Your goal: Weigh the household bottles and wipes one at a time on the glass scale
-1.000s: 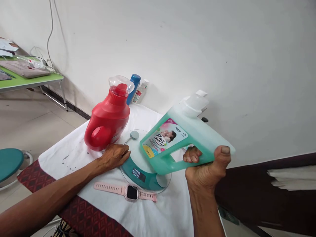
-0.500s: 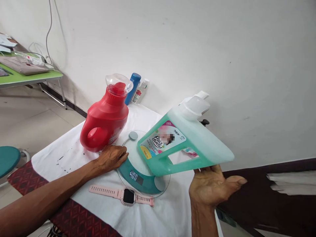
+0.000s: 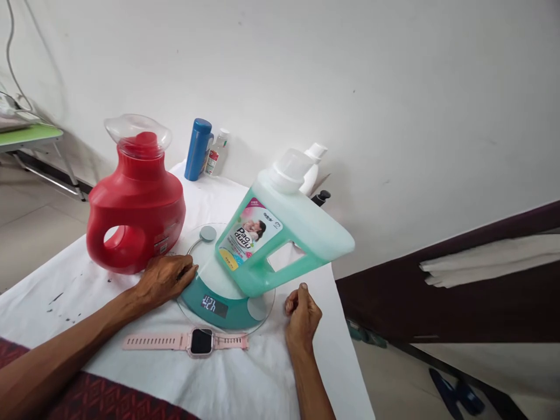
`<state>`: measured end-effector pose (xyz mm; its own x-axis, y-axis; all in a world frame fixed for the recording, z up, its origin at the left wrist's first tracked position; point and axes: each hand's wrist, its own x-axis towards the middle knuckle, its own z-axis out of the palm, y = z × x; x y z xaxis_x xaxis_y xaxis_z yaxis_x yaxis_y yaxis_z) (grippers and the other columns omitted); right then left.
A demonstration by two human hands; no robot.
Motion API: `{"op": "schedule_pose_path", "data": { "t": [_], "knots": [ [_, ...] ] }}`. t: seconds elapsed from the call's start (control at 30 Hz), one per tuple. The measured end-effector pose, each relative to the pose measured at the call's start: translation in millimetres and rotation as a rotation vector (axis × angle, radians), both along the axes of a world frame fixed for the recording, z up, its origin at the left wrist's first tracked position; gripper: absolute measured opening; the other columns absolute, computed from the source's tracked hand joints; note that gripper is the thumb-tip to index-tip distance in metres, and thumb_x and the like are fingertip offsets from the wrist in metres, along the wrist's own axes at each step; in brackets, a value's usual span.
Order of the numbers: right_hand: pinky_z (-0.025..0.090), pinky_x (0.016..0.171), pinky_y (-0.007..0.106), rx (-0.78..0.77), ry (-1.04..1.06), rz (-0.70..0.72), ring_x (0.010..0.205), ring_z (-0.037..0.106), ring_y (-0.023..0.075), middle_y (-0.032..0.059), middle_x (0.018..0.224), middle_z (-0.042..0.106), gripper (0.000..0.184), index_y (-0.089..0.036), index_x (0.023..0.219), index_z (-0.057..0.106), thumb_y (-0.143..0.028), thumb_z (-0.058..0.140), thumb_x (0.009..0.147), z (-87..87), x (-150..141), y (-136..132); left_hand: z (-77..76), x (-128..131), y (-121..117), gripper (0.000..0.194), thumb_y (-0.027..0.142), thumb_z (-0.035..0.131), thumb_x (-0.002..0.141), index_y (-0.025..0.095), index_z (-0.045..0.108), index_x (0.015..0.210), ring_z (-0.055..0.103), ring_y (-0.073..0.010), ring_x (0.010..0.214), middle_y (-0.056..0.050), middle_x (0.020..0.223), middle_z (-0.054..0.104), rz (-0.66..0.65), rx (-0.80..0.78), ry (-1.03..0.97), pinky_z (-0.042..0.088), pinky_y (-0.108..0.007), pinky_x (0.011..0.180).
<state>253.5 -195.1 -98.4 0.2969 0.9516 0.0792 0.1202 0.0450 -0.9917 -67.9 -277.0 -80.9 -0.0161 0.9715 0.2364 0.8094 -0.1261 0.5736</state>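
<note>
A green liquid detergent bottle point(image 3: 245, 280) with a white cap and a printed label rests on a round glass scale point(image 3: 238, 315), looking slanted in this view. Lit digits show on the scale's display point(image 3: 214, 305). My right hand point(image 3: 303, 318) is curled closed just right of the scale, apart from the bottle. At the scale's left edge lies my left hand point(image 3: 168, 277), its fingers bent in and nothing visible in them. Close behind that hand stands a red detergent bottle point(image 3: 140, 204) with a clear cap. A pink-strapped smartwatch point(image 3: 201, 342) lies in front of the scale.
Against the wall stand a blue flask point(image 3: 198, 150) and a small clear bottle point(image 3: 217, 154). A white-capped bottle point(image 3: 312, 166) and a black pump top point(image 3: 321, 198) show behind the green bottle. White cloth point(image 3: 258, 379) covers the table. Shoes point(image 3: 464, 394) lie on the floor at right.
My right hand has come away from under the green bottle's right end and curled closed. The bottle now sits on the scale, whose reading has changed. The view has shifted right.
</note>
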Motion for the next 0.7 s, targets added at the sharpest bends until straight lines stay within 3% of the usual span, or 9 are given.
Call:
{"op": "schedule_pose_path", "data": {
  "t": [0.13, 0.23, 0.37, 0.43, 0.53, 0.6, 0.7],
  "knots": [
    [0.030, 0.054, 0.028, -0.006, -0.035, 0.018, 0.053, 0.037, 0.0127, -0.0044, 0.053, 0.039, 0.062, -0.022, 0.058, 0.046, -0.069, 0.057, 0.097, 2.7, 0, -4, 0.5, 0, 0, 0.042, 0.043, 0.043, 0.101, 0.020, 0.048, 0.065, 0.043, -0.0123, 0.052, 0.001, 0.058, 0.053, 0.020, 0.012, 0.003, 0.028, -0.027, 0.055],
    [0.036, 0.060, 0.029, 0.127, -0.122, 0.023, 0.060, 0.043, 0.0140, -0.0033, 0.060, 0.045, 0.057, -0.021, 0.064, 0.050, -0.067, 0.055, 0.098, 17.8, -9, -7, 1.3, 1, 1, 0.044, 0.045, 0.042, 0.100, 0.020, 0.047, 0.064, 0.043, -0.0122, 0.051, 0.001, 0.057, 0.053, 0.025, -0.001, 0.009, 0.028, -0.027, 0.055],
    [0.050, 0.082, 0.035, 0.461, -0.056, 0.147, 0.091, 0.062, 0.0214, 0.0044, 0.098, 0.066, 0.052, -0.022, 0.104, 0.066, -0.072, 0.059, 0.092, 67.1, -39, -10, 3.0, 1, 1, 0.043, 0.045, 0.042, 0.100, 0.020, 0.047, 0.065, 0.044, -0.0120, 0.051, 0.001, 0.057, 0.053, 0.026, -0.002, 0.010, 0.029, -0.027, 0.055],
    [0.052, 0.087, 0.039, 0.514, 0.073, 0.299, 0.096, 0.064, 0.0237, 0.0052, 0.105, 0.068, 0.056, -0.024, 0.113, 0.064, -0.074, 0.066, 0.086, 94.6, -56, -10, 4.1, 0, 1, 0.043, 0.045, 0.043, 0.100, 0.020, 0.048, 0.065, 0.044, -0.0120, 0.051, 0.002, 0.057, 0.054, 0.028, -0.001, 0.008, 0.029, -0.027, 0.055],
    [0.050, 0.068, 0.032, 0.380, 0.087, 0.331, 0.068, 0.058, 0.0172, -0.0016, 0.070, 0.060, 0.039, -0.022, 0.078, 0.063, -0.057, 0.079, 0.085, 120.2, -75, -6, 5.5, 0, 1, 0.043, 0.045, 0.044, 0.100, 0.021, 0.047, 0.064, 0.042, -0.0116, 0.050, 0.002, 0.056, 0.052, 0.024, 0.006, 0.004, 0.029, -0.026, 0.053],
    [0.043, 0.056, 0.030, 0.308, 0.102, 0.292, 0.054, 0.049, 0.0137, -0.0048, 0.055, 0.049, 0.047, -0.022, 0.059, 0.053, -0.049, 0.085, 0.081, 125.1, -81, 0, 5.9, 1, 1, 0.043, 0.044, 0.044, 0.100, 0.021, 0.045, 0.064, 0.041, -0.0114, 0.049, 0.003, 0.055, 0.051, 0.019, 0.015, 0.001, 0.029, -0.026, 0.052],
    [0.037, 0.049, 0.029, 0.297, 0.173, 0.233, 0.045, 0.042, 0.0112, -0.0065, 0.047, 0.042, 0.055, -0.022, 0.050, 0.048, -0.048, 0.091, 0.073, 126.2, -85, 10, 5.8, 1, 1, 0.043, 0.044, 0.044, 0.100, 0.021, 0.045, 0.064, 0.041, -0.0112, 0.049, 0.003, 0.055, 0.051, 0.017, 0.035, -0.001, 0.029, -0.025, 0.052]
  ]
}}
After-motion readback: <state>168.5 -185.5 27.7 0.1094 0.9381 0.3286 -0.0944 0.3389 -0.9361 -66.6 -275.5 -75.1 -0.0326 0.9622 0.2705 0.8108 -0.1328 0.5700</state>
